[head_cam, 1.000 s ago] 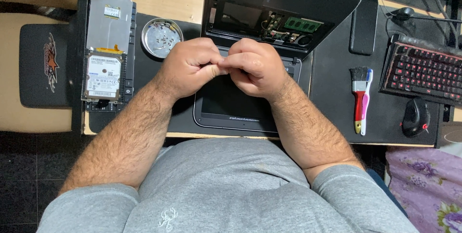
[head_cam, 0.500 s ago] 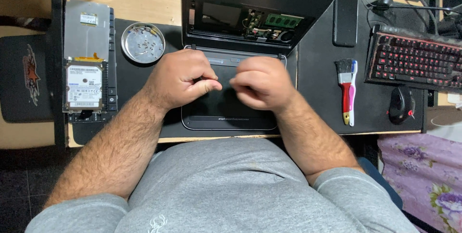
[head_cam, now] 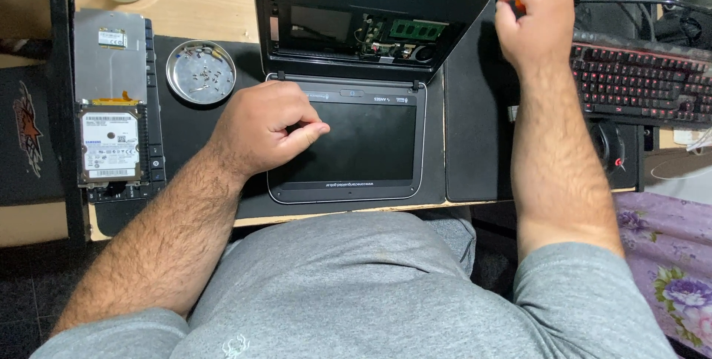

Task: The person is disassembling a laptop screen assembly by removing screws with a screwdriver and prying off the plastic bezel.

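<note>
A small laptop (head_cam: 356, 99) lies upside down and opened up on the black mat (head_cam: 475, 144) on the worktop (head_cam: 208, 3). Its bottom part sits far from the person, with the cover off, so a green chip board (head_cam: 417, 29) and little wires show inside. Its dark screen part (head_cam: 356, 144) lies flat, near the person.

The left hand (head_cam: 259, 129) rests on the left side of the screen part. Its fingers are curled in, with the pointing finger sticking out to the right over the dark glass. Its grip is loosely clenched, and I cannot tell if anything tiny is inside.

The right hand (head_cam: 535, 14) is up at the far right, well apart from the laptop, just above the far edge of the mat. Its grip is clenched around something small with a bit of orange showing. I cannot tell what it is.

A round metal dish (head_cam: 200, 72) with tiny screws sits just left of the laptop. Farther left lies a hard drive (head_cam: 109, 147) on a long black part. A keyboard (head_cam: 638, 81) with red lights sits on the right, with a black mouse (head_cam: 612, 144) near it.
</note>
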